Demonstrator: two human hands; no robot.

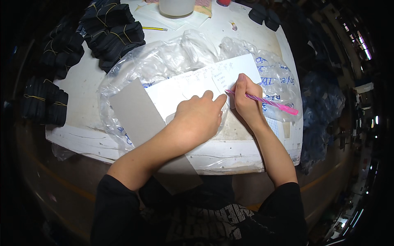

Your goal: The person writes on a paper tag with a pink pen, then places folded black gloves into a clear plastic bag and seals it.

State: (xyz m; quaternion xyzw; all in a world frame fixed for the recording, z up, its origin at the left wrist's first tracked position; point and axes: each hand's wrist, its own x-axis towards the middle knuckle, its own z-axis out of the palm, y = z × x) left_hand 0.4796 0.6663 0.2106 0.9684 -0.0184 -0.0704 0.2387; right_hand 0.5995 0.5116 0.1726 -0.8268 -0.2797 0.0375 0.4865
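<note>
A pink striped pen [273, 103] is held in my right hand [248, 102], its tip on a white sheet [240, 67] that carries handwriting. My left hand [199, 117] lies palm down across the white paper [166, 92], fingers stretched out and holding nothing, with the fingertips close to the pen tip. Under my left forearm a grey cardboard strip [135, 108] runs along the paper's left side and past the table's front edge. Paper and cardboard rest on a clear plastic bag [143, 61] with blue writing; my left hand and forearm hide part of the paper.
Bundles of black pieces [117, 39] tied with yellow bands stand along the left side of the white table [86, 119]. At the back are a yellow pencil [154, 28], a whitish round container [176, 7] and a red object [223, 2]. Black rounded items [264, 17] lie at the far right corner.
</note>
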